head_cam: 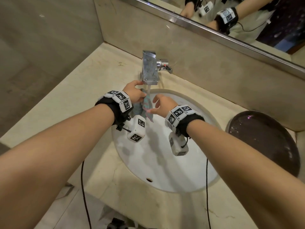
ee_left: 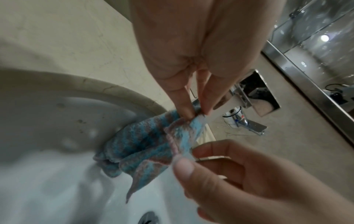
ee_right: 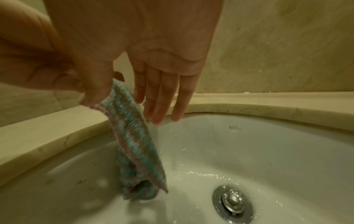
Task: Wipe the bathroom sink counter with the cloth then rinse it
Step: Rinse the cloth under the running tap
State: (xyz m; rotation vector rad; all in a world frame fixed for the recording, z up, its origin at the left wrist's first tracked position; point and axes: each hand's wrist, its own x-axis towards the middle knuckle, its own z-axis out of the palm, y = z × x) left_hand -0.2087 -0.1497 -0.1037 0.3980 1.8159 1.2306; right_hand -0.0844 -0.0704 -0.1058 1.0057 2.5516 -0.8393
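— Cloth position?
— The cloth (head_cam: pixel 146 107) hangs over the sink (head_cam: pixel 158 171), directly under the tap (head_cam: pixel 149 68), in the running water. It is striped blue and grey-pink, bunched, with its lower end dangling free of the basin.
— Left hand?
— The left hand (head_cam: pixel 134 95) pinches the cloth's top edge between thumb and fingertips (ee_left: pixel 184 106), just below the spout, forearm reaching in from the near left.
— Right hand?
— The right hand (head_cam: pixel 162 104) pinches a lower edge of the cloth between thumb (ee_left: pixel 184 168) and forefinger. Its other three fingers (ee_right: pixel 162 97) hang straight and relaxed, clear of the cloth.
— Surroundings?
— Beige counter (head_cam: pixel 92 83); dark bowl (head_cam: pixel 264 141) at right; mirror (head_cam: pixel 247 17) above.
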